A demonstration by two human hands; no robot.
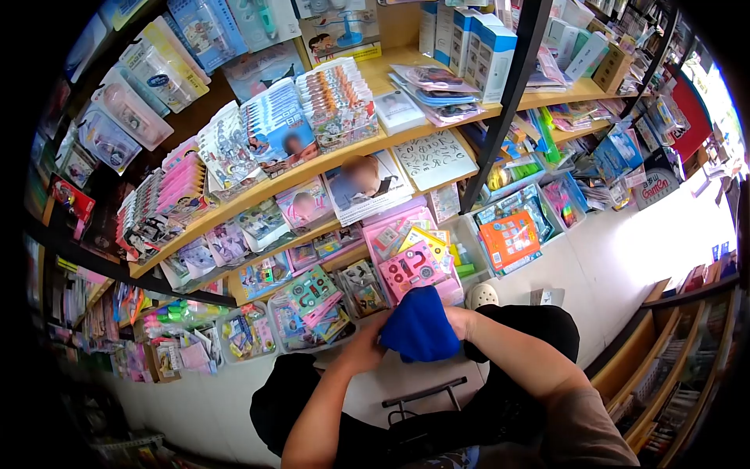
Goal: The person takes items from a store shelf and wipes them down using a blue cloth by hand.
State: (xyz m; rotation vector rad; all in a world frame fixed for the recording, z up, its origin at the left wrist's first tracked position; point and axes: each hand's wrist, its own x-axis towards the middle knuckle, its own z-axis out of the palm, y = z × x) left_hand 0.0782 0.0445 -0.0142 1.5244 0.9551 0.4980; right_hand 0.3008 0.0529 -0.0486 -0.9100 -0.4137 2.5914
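A bright blue cloth [422,327] is bunched up in front of my lap. My left hand [364,348] grips its left side, with the fingers partly hidden by the fabric. On the opposite edge, my right hand [462,322] is closed on the cloth, its fingertips mostly out of sight behind it. Just beyond the cloth stands a pink bin [373,258] holding a pink package [411,267] with a cassette-like print and a yellow package [428,241].
Stocked wooden shelves [312,173] rise ahead, with a black upright post [512,94]. Clear bins of packets line the floor, one topped by an orange package [510,241]. A black metal frame [424,395] lies between my legs. Another wooden rack [664,344] stands right.
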